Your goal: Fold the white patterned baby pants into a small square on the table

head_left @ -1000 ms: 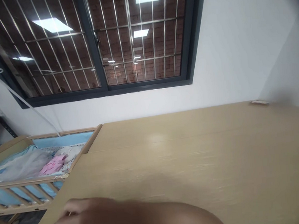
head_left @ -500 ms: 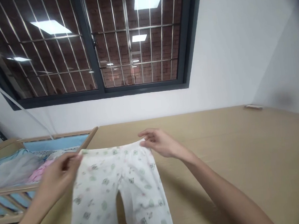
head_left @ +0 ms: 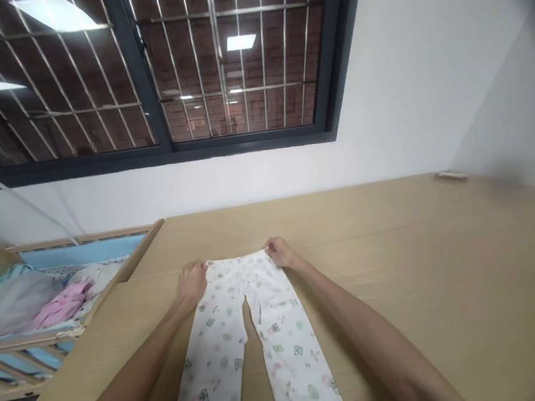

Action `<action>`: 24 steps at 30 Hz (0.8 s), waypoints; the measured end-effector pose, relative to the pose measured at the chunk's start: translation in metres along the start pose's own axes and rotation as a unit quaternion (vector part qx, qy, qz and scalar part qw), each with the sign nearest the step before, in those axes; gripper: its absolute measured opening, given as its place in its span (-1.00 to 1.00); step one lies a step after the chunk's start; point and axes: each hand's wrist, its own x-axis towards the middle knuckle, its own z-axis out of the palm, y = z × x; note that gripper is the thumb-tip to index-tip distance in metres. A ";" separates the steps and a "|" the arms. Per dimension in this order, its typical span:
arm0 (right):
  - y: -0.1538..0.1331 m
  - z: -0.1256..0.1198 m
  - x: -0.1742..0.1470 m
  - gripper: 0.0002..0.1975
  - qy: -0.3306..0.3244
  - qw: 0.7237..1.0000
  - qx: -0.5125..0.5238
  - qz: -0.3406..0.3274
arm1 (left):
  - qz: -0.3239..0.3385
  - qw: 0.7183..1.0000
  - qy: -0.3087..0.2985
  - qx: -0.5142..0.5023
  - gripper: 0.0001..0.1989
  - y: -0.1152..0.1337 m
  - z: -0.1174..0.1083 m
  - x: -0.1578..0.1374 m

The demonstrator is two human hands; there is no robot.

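Observation:
A pair of small white trousers point(head_left: 222, 329) with a green, grey and pink print is stretched out over the tan tabletop point(head_left: 395, 264), waistband away from me. My left hand point(head_left: 193, 285) pinches the waistband's left corner, its fingers closed. At the opposite corner my right hand point(head_left: 279, 252) grips the waistband between thumb and fingers. Both legs hang or lie toward me, with a gap between them; their lower ends run out of the bottom of the picture.
To the left stands a wooden crib point(head_left: 136, 252) with blue lining, holding a pink cloth point(head_left: 64, 305) and pale bedding point(head_left: 18, 303). Behind the table are a white wall and a barred window point(head_left: 243, 141). A small flat white object point(head_left: 451, 175) lies in the far right corner.
The trousers have moved away from me and to the right, with both hands still on the waistband. More of the legs shows, and the view has tilted slightly down.

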 end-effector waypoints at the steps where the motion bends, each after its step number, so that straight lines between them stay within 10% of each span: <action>1: 0.003 0.003 0.007 -0.90 0.007 1.000 -0.009 0.006 | -0.006 1.000 -0.002 0.012 -0.71 0.001 0.003 0.008; 15: 0.021 0.010 0.045 -0.85 0.014 0.995 -0.076 0.064 | -0.034 0.997 0.010 0.066 -0.66 0.052 -0.008 0.034; 24: 0.017 -0.002 0.043 -0.92 -0.006 0.996 -0.047 0.075 | 0.238 0.959 -0.150 -0.009 -0.52 0.191 -0.029 -0.121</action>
